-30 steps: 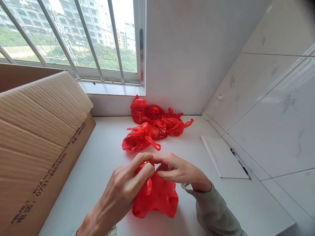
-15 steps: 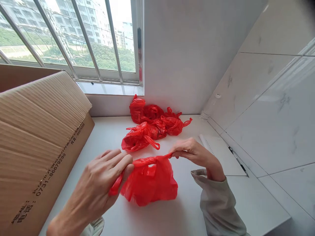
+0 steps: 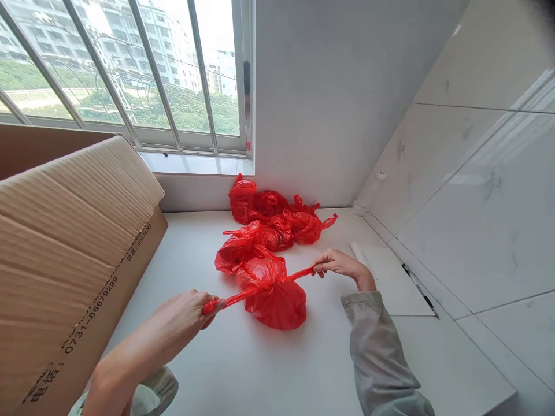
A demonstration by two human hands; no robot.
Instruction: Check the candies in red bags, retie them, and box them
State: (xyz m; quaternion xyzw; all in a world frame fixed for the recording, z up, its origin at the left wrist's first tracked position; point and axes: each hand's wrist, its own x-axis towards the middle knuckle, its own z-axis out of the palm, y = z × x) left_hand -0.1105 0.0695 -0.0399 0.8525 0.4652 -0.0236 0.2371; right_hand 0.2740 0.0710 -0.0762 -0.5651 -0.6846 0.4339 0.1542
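A red plastic bag (image 3: pixel 277 306) rests on the white table in front of me, its neck drawn together and its two handles stretched out sideways. My left hand (image 3: pixel 197 309) is closed round the left handle, whose bunched end pokes out by the thumb. The right handle's end is pinched between the fingers of my right hand (image 3: pixel 332 263). Right behind this bag lies another tied red bag (image 3: pixel 236 254), touching it. What the bags contain is hidden.
Several more knotted red bags (image 3: pixel 271 205) lie against the wall. A large cardboard box (image 3: pixel 82 214) fills the left side. A notebook (image 3: pixel 390 283) with a pen (image 3: pixel 420 289) lies at the right, beside the tiled wall. A barred window is behind the box.
The bag's open handles and top have been pulled tight into a gathered neck. My left hand has moved down and left, my right hand slightly right, and the bag sits more compact.
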